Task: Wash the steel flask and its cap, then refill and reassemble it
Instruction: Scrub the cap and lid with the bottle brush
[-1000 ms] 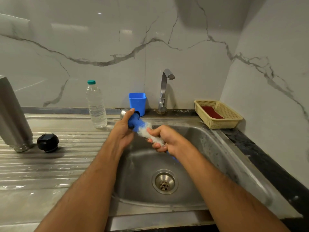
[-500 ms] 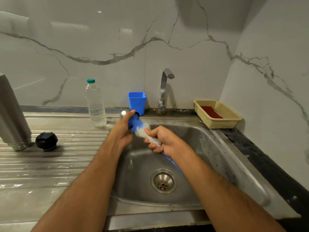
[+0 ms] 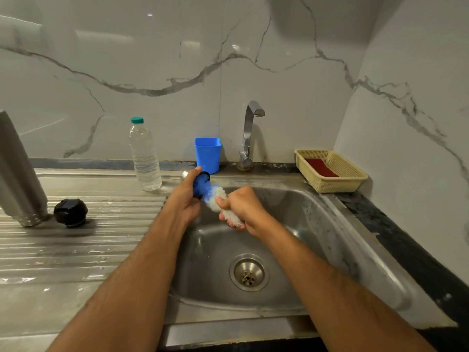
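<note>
Over the sink basin (image 3: 317,237), my left hand (image 3: 186,196) grips the small steel cap (image 3: 184,174), of which only a sliver shows past my fingers. A bottle brush (image 3: 218,196) with blue and white bristles is pushed into it. My right hand (image 3: 246,207) grips the brush around its white bristles, and the handle is hidden. The tall steel flask (image 3: 17,174) stands on the drainboard at the far left. A black stopper (image 3: 70,212) lies just right of it.
A clear plastic water bottle (image 3: 144,156) and a blue plastic cup (image 3: 207,154) stand behind the sink, next to the tap (image 3: 250,133), which is not running. A beige basket (image 3: 350,181) with a red sponge sits at the back right. The ribbed drainboard (image 3: 88,250) is wet.
My right hand has shifted slightly left, pushing the brush toward the cap. The blue handle seen below that hand earlier is now hidden.
</note>
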